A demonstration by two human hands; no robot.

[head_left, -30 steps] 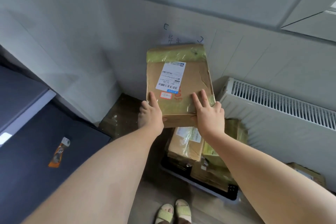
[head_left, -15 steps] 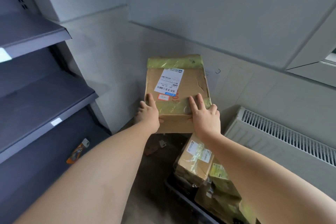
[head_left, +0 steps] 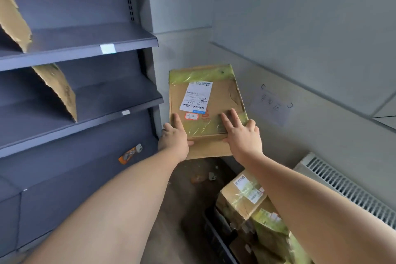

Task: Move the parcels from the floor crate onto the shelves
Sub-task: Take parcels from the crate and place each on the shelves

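Note:
A flat brown cardboard parcel with greenish tape and a white shipping label is held up in the air in front of the wall. My left hand grips its near left corner, fingers on top and thumb under the edge. My right hand grips the near right corner the same way. The dark grey shelves stand to the left of the parcel. Below right, the black floor crate holds several more taped parcels.
Torn cardboard pieces lean on two shelves at the left. An orange packet lies on the lowest shelf. A white radiator runs along the right wall. Small scraps lie on the floor between shelves and crate.
The view has swung left and the shelves now fill the left side. Both hands have carried the parcel higher and toward the shelves, keeping the same grip.

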